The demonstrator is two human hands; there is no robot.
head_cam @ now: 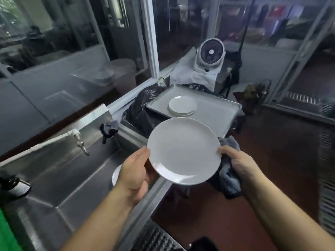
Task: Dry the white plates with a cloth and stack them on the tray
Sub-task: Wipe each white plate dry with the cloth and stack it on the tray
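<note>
Head view: a round, glossy white ceramic plate [184, 151] is held mid-frame, the left hand [135, 171] pinching its rim at 9 o'clock, the right hand [237, 163] clutching a fluffy grey cloth [229, 180] against the rim at 3 o'clock; stiff, probably slippery and breakable, best gripped by opposite edges; at 12 o'clock, stacked white plates [182, 105] rest on a rectangular metal tray [217, 113].

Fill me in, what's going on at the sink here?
A person is drying plates. The left hand grips one edge of a white plate; the right hand holds the opposite edge along with a grey cloth. Ahead, a tray already carries a small stack of plates. Another plate peeks out in the sink behind the left hand.
</note>
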